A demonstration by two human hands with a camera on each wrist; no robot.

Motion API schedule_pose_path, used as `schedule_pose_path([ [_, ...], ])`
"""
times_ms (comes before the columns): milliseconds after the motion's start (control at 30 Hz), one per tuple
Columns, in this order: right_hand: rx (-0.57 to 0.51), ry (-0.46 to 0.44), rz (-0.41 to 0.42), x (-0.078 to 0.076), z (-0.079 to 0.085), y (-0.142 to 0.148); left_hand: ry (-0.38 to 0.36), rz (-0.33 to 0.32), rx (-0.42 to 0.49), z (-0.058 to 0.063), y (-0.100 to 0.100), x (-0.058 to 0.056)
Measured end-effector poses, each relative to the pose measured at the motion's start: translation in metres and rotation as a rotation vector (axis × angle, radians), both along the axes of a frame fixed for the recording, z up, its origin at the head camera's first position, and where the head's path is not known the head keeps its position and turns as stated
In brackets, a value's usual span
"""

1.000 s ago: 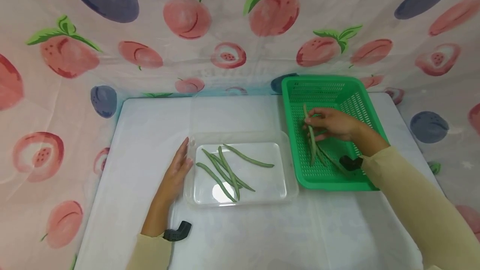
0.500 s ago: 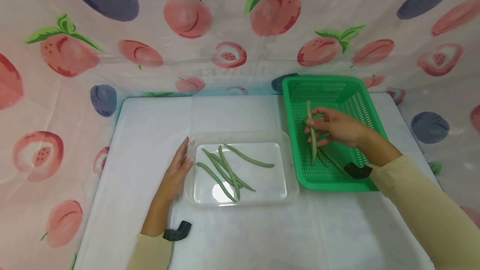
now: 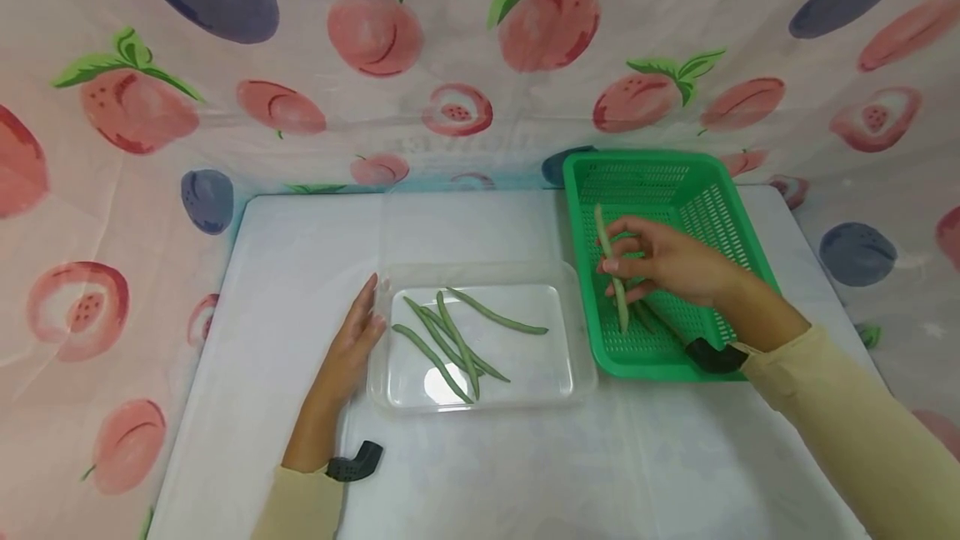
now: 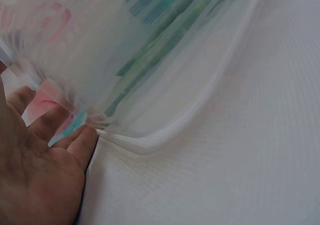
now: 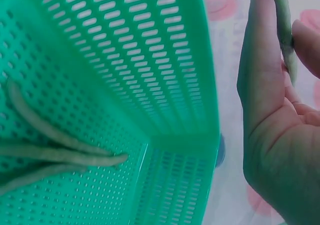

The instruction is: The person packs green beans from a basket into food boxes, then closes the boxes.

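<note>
The right hand [image 3: 667,261] pinches one long, thin green bean [image 3: 619,298] over the green plastic basket with little holes [image 3: 660,371]. More beans [image 5: 65,156] lie in the basket. The left hand [image 3: 352,348], fingers straight, touches the clear plastic box [image 3: 536,369]. Other green beans [image 3: 461,348] lie inside it.

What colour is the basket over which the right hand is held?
Green. The basket shows best in the head view.

head: above, forward-down | left wrist: close beside tray [image 4: 200,85] | right wrist: close over basket [image 5: 209,95], shared with head
</note>
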State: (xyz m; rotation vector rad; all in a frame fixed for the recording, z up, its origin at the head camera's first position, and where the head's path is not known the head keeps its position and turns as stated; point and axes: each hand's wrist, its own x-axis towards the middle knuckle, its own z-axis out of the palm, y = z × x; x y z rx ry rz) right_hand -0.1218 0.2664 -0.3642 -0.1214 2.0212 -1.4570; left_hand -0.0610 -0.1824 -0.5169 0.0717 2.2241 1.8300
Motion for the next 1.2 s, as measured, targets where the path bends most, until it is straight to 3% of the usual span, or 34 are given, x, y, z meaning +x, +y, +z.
schedule_pose_path([
  [333,-0.047,0.007,0.037,0.01,0.004,-0.013,0.007,-0.002,0.01,0.0,0.0,0.0],
  [633,-0.051,0.055,-0.005,0.016,0.006,-0.025,0.002,0.004,-0.009,0.001,0.002,0.002],
  [1200,-0.074,-0.015,-0.015,0.023,0.005,-0.045,0.01,-0.001,0.008,0.001,0.001,0.0],
])
